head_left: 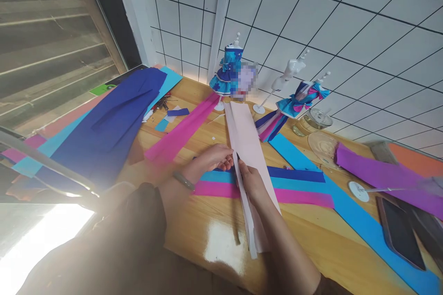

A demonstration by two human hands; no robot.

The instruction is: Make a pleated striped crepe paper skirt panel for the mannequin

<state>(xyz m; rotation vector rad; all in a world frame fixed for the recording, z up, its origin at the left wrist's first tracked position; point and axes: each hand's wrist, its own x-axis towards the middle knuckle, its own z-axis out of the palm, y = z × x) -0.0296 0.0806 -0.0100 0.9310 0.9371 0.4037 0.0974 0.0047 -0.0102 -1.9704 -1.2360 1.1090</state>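
A long pale pink paper strip lies lengthwise on the wooden table, folded along its middle. My left hand is closed and pinches the strip's left edge. My right hand rests on the strip and is closed round a dark tool, seemingly scissors; only its dark tip shows at the paper's fold, right beside my left fingertips. Under the pink strip run crosswise bands of dark blue, cyan and magenta paper.
Dark blue and cyan sheets cover the left side, with a magenta strip beside them. Small mannequins in paper dresses stand by the tiled wall. A glass jar, purple paper and a phone lie at the right.
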